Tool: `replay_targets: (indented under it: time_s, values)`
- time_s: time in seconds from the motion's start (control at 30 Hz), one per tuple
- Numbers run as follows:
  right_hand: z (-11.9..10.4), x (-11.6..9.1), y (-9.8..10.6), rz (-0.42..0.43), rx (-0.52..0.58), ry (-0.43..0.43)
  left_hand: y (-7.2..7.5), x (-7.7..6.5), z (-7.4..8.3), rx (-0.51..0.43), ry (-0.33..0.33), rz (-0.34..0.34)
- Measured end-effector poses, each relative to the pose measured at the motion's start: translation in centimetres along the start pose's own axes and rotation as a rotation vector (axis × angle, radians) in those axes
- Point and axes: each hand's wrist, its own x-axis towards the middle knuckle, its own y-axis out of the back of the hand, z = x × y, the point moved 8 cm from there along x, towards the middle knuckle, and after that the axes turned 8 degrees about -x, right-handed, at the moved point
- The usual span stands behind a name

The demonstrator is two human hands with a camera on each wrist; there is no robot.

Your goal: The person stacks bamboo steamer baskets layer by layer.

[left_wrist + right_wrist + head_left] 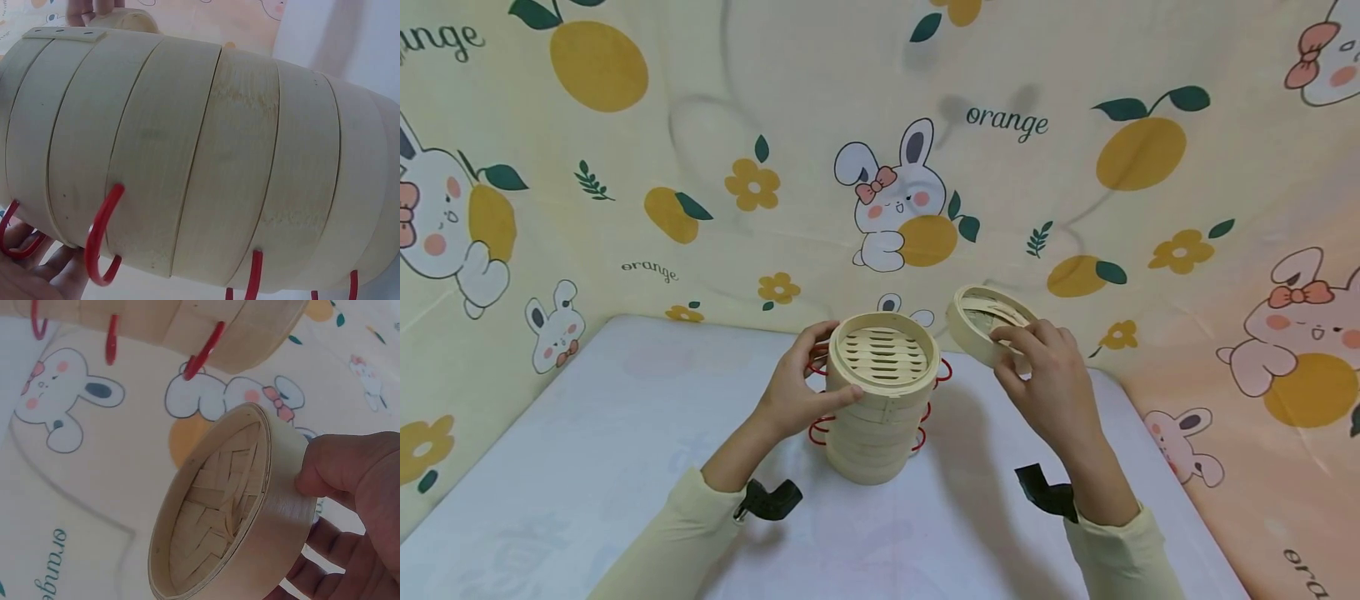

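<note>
A tall stack of round bamboo steamer baskets (871,442) stands upright on the table, with a slatted floor (886,354) showing in the open top tier. My left hand (797,387) grips the stack near its top, thumb across the front and fingers round the left side. To the right of it, my right hand (1051,387) holds the steamer lid (284,469) by its rim, raised and tilted. The lid's hollow side with woven bamboo strips (212,500) faces the right wrist camera. Red loop handles (254,275) stick out from the sides of the baskets.
The white-covered table (625,433) spreads around the stack. Behind it rises a cream cloth backdrop (820,92) printed with rabbits and oranges. Black straps (771,500) are on both wrists, below the hands.
</note>
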Motion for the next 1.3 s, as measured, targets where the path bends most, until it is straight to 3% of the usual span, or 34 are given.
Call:
replay_targets:
  time_s: [0.53, 1.3]
  values:
    - [-1.3, 0.7, 0.0, -0.048, 0.02, -0.013, 0.1, 0.1, 0.0, -0.018, -0.001, -0.002]
    - [-5.0, 1.3, 0.9, 0.008, 0.089, 0.11, 0.1, 0.0, -0.2, -0.032, -0.005, -0.009]
